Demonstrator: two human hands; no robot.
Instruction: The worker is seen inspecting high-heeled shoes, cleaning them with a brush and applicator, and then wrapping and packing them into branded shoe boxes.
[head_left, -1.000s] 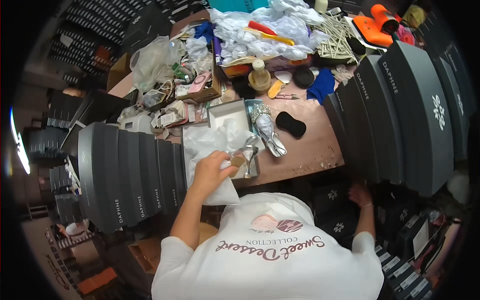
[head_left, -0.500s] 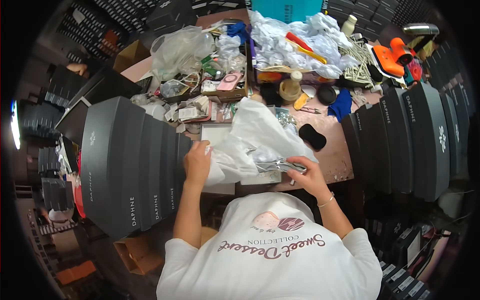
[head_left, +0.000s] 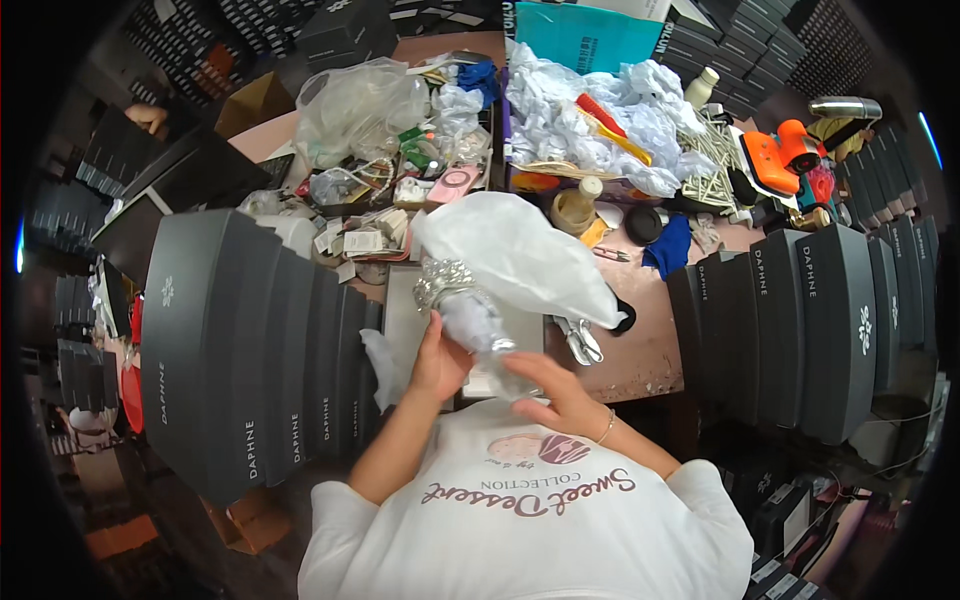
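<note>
My left hand (head_left: 440, 362) is closed around a silver, glittering shoe (head_left: 462, 305) with white stuffing visible in it. At the shoe's lower end, my right hand (head_left: 562, 392) is slightly blurred, its fingers stretched out and the thumb apart. Whether it touches the shoe is hard to tell. A sheet of white tissue paper (head_left: 510, 245) spreads behind the shoe. Another silver shoe (head_left: 582, 342) lies on the pink table (head_left: 640, 352), to the right of my right hand. Beneath my hands is a pale, box-like surface (head_left: 402, 300), partly covered.
Dark shoeboxes (head_left: 205, 350) stand in a row at left, with more shoeboxes (head_left: 835, 330) at right. A bin of crumpled white paper (head_left: 600, 125), an orange tape dispenser (head_left: 775, 160), a bottle (head_left: 572, 210) and a blue cloth (head_left: 670, 245) sit at the back.
My right hand has let go of a silver shoe, which now lies on the table at right. My left hand has moved right and holds a silver shoe. The tissue has shifted.
</note>
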